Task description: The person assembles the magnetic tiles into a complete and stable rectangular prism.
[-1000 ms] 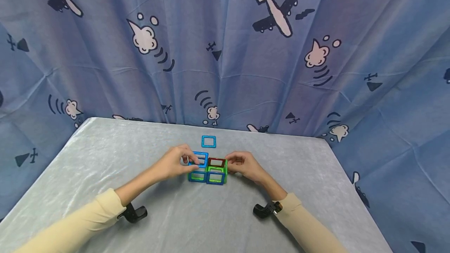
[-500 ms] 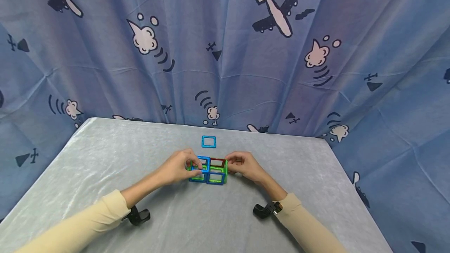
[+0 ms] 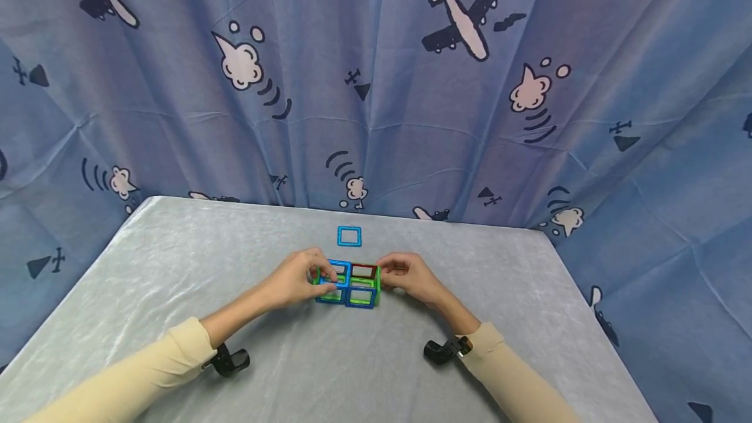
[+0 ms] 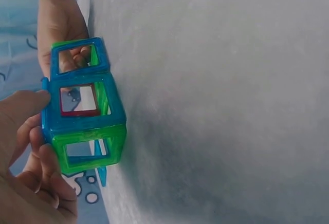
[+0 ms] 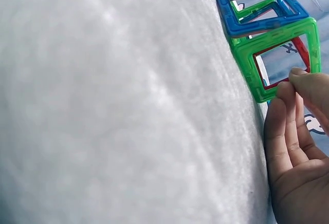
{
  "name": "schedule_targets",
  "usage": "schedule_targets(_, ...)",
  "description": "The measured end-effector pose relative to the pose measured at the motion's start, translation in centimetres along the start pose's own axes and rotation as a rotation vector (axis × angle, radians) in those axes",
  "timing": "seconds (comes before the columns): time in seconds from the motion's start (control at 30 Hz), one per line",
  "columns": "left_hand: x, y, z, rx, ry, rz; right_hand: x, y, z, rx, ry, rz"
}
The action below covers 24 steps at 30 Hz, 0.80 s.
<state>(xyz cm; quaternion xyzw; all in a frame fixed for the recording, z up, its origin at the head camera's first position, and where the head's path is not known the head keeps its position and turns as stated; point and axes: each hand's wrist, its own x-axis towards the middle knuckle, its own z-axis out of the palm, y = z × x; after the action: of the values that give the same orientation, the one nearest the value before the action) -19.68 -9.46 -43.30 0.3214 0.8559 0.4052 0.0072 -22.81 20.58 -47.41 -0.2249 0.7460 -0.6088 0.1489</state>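
A block of two joined cubes, built from square magnetic tiles, sits on the table between my hands. Its near side has dark blue tiles (image 3: 361, 306), a red tile (image 3: 364, 266) shows at the back, and a green end tile (image 4: 88, 166) closes the left. My left hand (image 3: 296, 277) pinches a light blue tile (image 3: 349, 273) lying over the top of the left cube; in the left wrist view it appears edge-on by the thumb. Thumb and fingertips of my right hand (image 3: 412, 277) pinch the edge of the green right-end tile (image 5: 245, 67). The right cube's top looks uncovered.
One loose light blue tile (image 3: 349, 245) lies flat on the table beyond the block. A pale cloth covers the table (image 3: 329, 371). Behind its far edge hangs a blue curtain (image 3: 317, 83) printed with planes. Each wrist bears a black camera (image 3: 229, 362).
My left hand has come down and slightly right, bringing the light blue tile from a raised tilt onto the left cube's top. My right hand stays in place at the green tile.
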Motion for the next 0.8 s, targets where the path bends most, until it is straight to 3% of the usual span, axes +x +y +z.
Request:
schedule_targets(0.33,-0.5,-0.6,-0.2,-0.075,0.053,0.015,0.0,-0.1,-0.1,0.009,-0.007,0.002)
schedule_targets(0.6,-1.9,-2.0,-0.8,-0.215,0.066,-0.113,0.1,-0.3,-0.1,-0.004,-0.013,0.001)
schedule_targets(0.8,-2.2,-2.6,-0.8,-0.260,0.058,-0.141,0.1,-0.4,-0.1,-0.003,-0.006,0.013)
